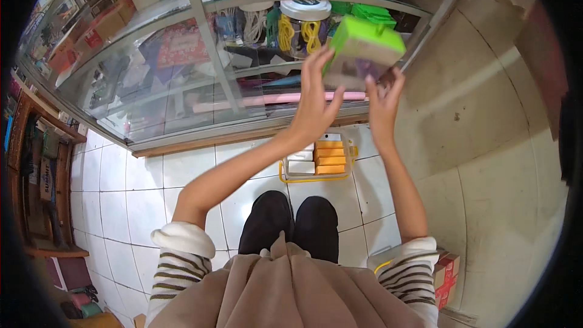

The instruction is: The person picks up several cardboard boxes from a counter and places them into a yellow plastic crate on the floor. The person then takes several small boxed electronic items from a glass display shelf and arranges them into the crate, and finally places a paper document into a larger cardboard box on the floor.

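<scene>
Up in front of the glass display case, I hold a blurred box point(371, 48) with a bright green top and a paler, see-through-looking body. My left hand point(319, 94) grips its left side, with the fingers along the edge and the thumb apart. At its lower right corner, my right hand point(384, 100) has bent fingers against it; motion blurs the contact. What is inside the box I cannot make out. Below, on the floor, a clear plastic container point(291, 178) with yellow handles holds small white boxes point(300, 166) and orange boxes point(330, 161).
The glass display case point(212, 54) spans the front, with jars of coiled cables point(303, 27) and blue lids inside. A wall point(480, 103) closes off the right. Wooden shelving point(45, 188) stands left. Near my right elbow sits a red and brown carton point(446, 276).
</scene>
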Demonstrator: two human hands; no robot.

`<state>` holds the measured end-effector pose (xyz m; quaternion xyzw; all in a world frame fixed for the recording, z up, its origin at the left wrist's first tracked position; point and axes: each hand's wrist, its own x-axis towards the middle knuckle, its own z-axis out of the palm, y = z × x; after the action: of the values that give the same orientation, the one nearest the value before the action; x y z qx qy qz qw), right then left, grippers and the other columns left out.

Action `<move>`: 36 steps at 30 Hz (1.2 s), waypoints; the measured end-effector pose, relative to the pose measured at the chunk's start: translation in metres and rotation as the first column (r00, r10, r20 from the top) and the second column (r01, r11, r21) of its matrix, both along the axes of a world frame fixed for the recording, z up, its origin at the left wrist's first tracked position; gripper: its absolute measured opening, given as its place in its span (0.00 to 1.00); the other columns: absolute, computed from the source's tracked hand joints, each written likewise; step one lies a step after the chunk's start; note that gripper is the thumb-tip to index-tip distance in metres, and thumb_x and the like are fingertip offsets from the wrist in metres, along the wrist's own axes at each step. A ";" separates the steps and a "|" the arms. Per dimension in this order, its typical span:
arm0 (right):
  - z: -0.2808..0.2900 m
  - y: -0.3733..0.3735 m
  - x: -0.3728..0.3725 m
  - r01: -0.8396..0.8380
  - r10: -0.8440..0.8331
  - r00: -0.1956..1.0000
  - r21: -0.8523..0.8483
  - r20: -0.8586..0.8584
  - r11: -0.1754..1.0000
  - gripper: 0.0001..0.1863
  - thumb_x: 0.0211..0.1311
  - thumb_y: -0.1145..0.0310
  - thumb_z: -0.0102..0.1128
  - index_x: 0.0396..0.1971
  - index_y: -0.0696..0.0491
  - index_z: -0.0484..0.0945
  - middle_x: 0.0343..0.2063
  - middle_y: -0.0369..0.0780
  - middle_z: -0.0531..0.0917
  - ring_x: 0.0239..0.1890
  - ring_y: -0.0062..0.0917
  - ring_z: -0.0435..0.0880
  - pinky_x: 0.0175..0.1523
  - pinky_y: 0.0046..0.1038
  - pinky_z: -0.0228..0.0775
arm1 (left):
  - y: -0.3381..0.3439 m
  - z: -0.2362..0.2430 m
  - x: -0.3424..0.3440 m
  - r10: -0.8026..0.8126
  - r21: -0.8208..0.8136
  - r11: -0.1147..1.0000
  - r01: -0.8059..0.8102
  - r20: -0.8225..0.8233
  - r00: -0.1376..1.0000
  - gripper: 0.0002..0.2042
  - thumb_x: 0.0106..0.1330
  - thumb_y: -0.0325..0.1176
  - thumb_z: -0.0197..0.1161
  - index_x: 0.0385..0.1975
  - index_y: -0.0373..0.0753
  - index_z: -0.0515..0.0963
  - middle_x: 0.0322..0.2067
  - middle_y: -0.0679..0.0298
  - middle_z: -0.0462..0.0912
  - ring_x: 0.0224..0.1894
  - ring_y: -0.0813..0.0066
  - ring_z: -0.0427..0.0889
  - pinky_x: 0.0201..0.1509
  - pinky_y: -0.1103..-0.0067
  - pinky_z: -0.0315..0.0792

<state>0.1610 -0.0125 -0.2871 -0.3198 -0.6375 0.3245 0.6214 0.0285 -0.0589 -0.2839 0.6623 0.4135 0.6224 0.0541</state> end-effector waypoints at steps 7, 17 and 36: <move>-0.136 -0.033 0.024 0.002 0.094 0.947 -0.297 0.308 0.955 0.22 0.55 0.71 0.53 0.47 0.59 0.57 0.44 0.48 0.69 0.48 0.30 0.70 0.46 0.28 0.65 | -0.040 -0.152 -0.011 -0.022 -0.484 0.866 0.124 0.211 0.977 0.22 0.56 0.22 0.50 0.52 0.36 0.56 0.50 0.52 0.63 0.52 0.61 0.66 0.50 0.72 0.67; -0.293 -0.031 -0.004 0.046 0.286 0.873 -0.651 0.394 0.757 0.20 0.52 0.73 0.55 0.43 0.58 0.59 0.37 0.48 0.77 0.33 0.28 0.79 0.37 0.25 0.71 | -0.052 -0.284 -0.022 0.191 -0.779 0.607 -0.157 -0.049 0.980 0.26 0.49 0.20 0.52 0.51 0.30 0.56 0.45 0.46 0.65 0.46 0.54 0.68 0.48 0.68 0.65; -0.313 -0.010 -0.008 -0.033 0.311 0.645 -0.381 0.698 0.924 0.39 0.39 0.72 0.64 0.53 0.60 0.53 0.45 0.53 0.64 0.50 0.45 0.61 0.56 0.35 0.53 | -0.041 -0.270 -0.022 0.110 -0.616 0.630 -0.473 -0.532 0.840 0.34 0.43 0.25 0.59 0.51 0.21 0.53 0.42 0.43 0.61 0.44 0.50 0.61 0.50 0.66 0.58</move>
<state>0.1528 -0.0226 -0.5998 -0.4616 -0.7988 0.3259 0.2065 0.0067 -0.0999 -0.5534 0.6304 0.7307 0.2373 0.1112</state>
